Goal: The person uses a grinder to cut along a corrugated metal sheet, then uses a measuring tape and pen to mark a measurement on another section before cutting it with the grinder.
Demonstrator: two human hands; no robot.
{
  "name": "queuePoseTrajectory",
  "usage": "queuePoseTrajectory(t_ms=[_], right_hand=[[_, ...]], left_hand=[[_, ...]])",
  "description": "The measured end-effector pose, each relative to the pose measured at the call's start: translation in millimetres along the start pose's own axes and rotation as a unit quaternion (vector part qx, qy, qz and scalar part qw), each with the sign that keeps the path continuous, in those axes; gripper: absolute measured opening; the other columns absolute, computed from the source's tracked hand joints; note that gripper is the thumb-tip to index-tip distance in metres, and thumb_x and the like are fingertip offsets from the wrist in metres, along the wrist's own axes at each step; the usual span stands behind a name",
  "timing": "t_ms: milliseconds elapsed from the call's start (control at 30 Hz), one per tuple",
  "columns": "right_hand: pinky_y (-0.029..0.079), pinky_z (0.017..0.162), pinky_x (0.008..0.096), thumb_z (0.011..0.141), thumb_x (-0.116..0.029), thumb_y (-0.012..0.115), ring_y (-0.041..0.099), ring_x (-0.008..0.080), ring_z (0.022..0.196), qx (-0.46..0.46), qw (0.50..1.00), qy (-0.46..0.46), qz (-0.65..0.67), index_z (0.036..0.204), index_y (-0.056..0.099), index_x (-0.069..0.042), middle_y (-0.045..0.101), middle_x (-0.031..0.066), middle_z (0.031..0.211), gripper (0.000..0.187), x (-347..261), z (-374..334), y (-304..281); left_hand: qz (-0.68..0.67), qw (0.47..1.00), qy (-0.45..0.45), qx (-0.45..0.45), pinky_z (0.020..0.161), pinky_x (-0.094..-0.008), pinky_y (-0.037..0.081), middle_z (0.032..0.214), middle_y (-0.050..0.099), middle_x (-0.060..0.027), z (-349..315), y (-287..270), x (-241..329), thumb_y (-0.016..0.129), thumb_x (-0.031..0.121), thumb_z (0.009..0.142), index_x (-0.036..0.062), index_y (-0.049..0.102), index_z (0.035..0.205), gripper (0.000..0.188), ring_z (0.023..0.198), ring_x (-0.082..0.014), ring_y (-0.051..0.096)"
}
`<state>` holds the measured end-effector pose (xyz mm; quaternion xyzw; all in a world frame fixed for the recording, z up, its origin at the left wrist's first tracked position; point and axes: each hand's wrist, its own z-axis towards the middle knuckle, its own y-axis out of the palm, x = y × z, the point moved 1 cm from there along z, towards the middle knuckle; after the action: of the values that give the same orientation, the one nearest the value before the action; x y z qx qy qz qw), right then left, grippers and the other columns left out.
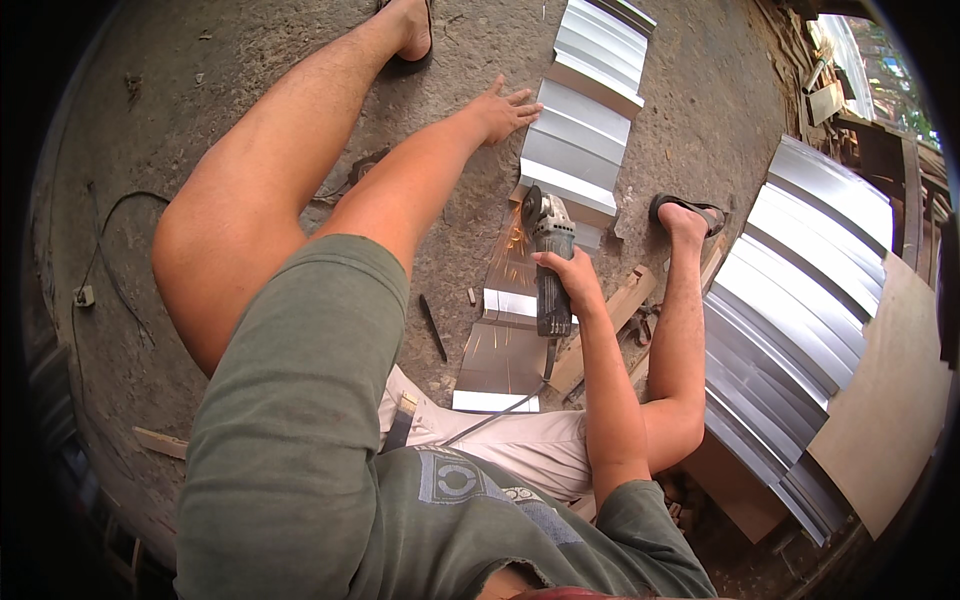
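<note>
Rough concrete floor (250, 60), ribbed sheets (800, 262) alongside; left fingers (524, 110) spread at metal strip (573, 125), right fingers (549, 261) wrapped around grinder (553, 295).

Rough, stained concrete flr (710, 100) — scrap wood (788, 62) piled along R edge, daylight & greenery (908, 88) beyond, upper R.

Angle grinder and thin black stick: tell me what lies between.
In the head view, a small chip, sparks and the ribbed metal sheet are between the angle grinder and the stick.
</note>
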<state>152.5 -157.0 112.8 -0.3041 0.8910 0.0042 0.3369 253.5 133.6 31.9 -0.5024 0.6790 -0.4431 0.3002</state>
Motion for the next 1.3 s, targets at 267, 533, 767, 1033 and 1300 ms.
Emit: queuePoseTrajectory(t_ms=[267,533,767,1033,1300], right_hand=[[0.049,0.055,0.0287,0.076,-0.020,0.082,0.060,0.0115,0.062,-0.005,1.000,0.006,0.003,0.104,0.064,0.003,0.066,0.0052,0.081,0.040,3,3,-1],[0.053,0.055,0.0312,0.078,-0.018,0.081,0.064,0.0160,0.061,-0.010,1.000,0.003,0.008,0.103,0.061,0.002,0.065,0.0071,0.082,0.038,8,6,-3],[0.053,0.057,0.0303,0.077,-0.018,0.081,0.064,0.0153,0.063,-0.004,1.000,0.013,0.003,0.104,0.061,0.003,0.067,0.0081,0.083,0.040,-3,-6,-3],[0.058,0.059,0.0328,0.082,-0.024,0.080,0.069,0.0210,0.066,-0.022,0.999,0.005,0.024,0.103,0.059,-0.001,0.065,0.0103,0.082,0.038,-48,-32,-32],[0.056,0.057,0.0337,0.082,-0.023,0.079,0.067,0.0202,0.064,-0.039,0.999,0.037,0.000,0.103,0.059,0.001,0.062,0.0075,0.082,0.038,-67,-7,-23]], left_hand=[[0.003,1.000,-0.002,0.006,0.127,-0.0628,0.012,0.172,0.009,0.0117,1,3,0,0.054,0.000,0.091,0.0277,0.020,0.164,0.086,0.159,-0.0165,0.010],[0.003,1.000,0.006,-0.004,0.127,-0.0636,0.013,0.172,0.008,0.0115,1,-1,1,0.055,0.000,0.090,0.0271,0.019,0.164,0.087,0.159,-0.0170,0.009],[0.001,1.000,0.005,0.010,0.126,-0.0647,0.013,0.173,0.009,0.0114,5,8,-3,0.055,0.002,0.091,0.0270,0.021,0.164,0.085,0.159,-0.0173,0.009],[-0.026,0.999,0.019,0.018,0.125,-0.0672,0.013,0.172,0.012,0.0097,2,5,-3,0.056,0.008,0.091,0.0264,0.027,0.163,0.079,0.159,-0.0159,0.010],[-0.034,0.999,0.014,0.027,0.123,-0.0695,0.013,0.173,0.011,0.0082,17,21,-6,0.060,0.011,0.092,0.0246,0.026,0.163,0.080,0.159,-0.0160,0.009]])
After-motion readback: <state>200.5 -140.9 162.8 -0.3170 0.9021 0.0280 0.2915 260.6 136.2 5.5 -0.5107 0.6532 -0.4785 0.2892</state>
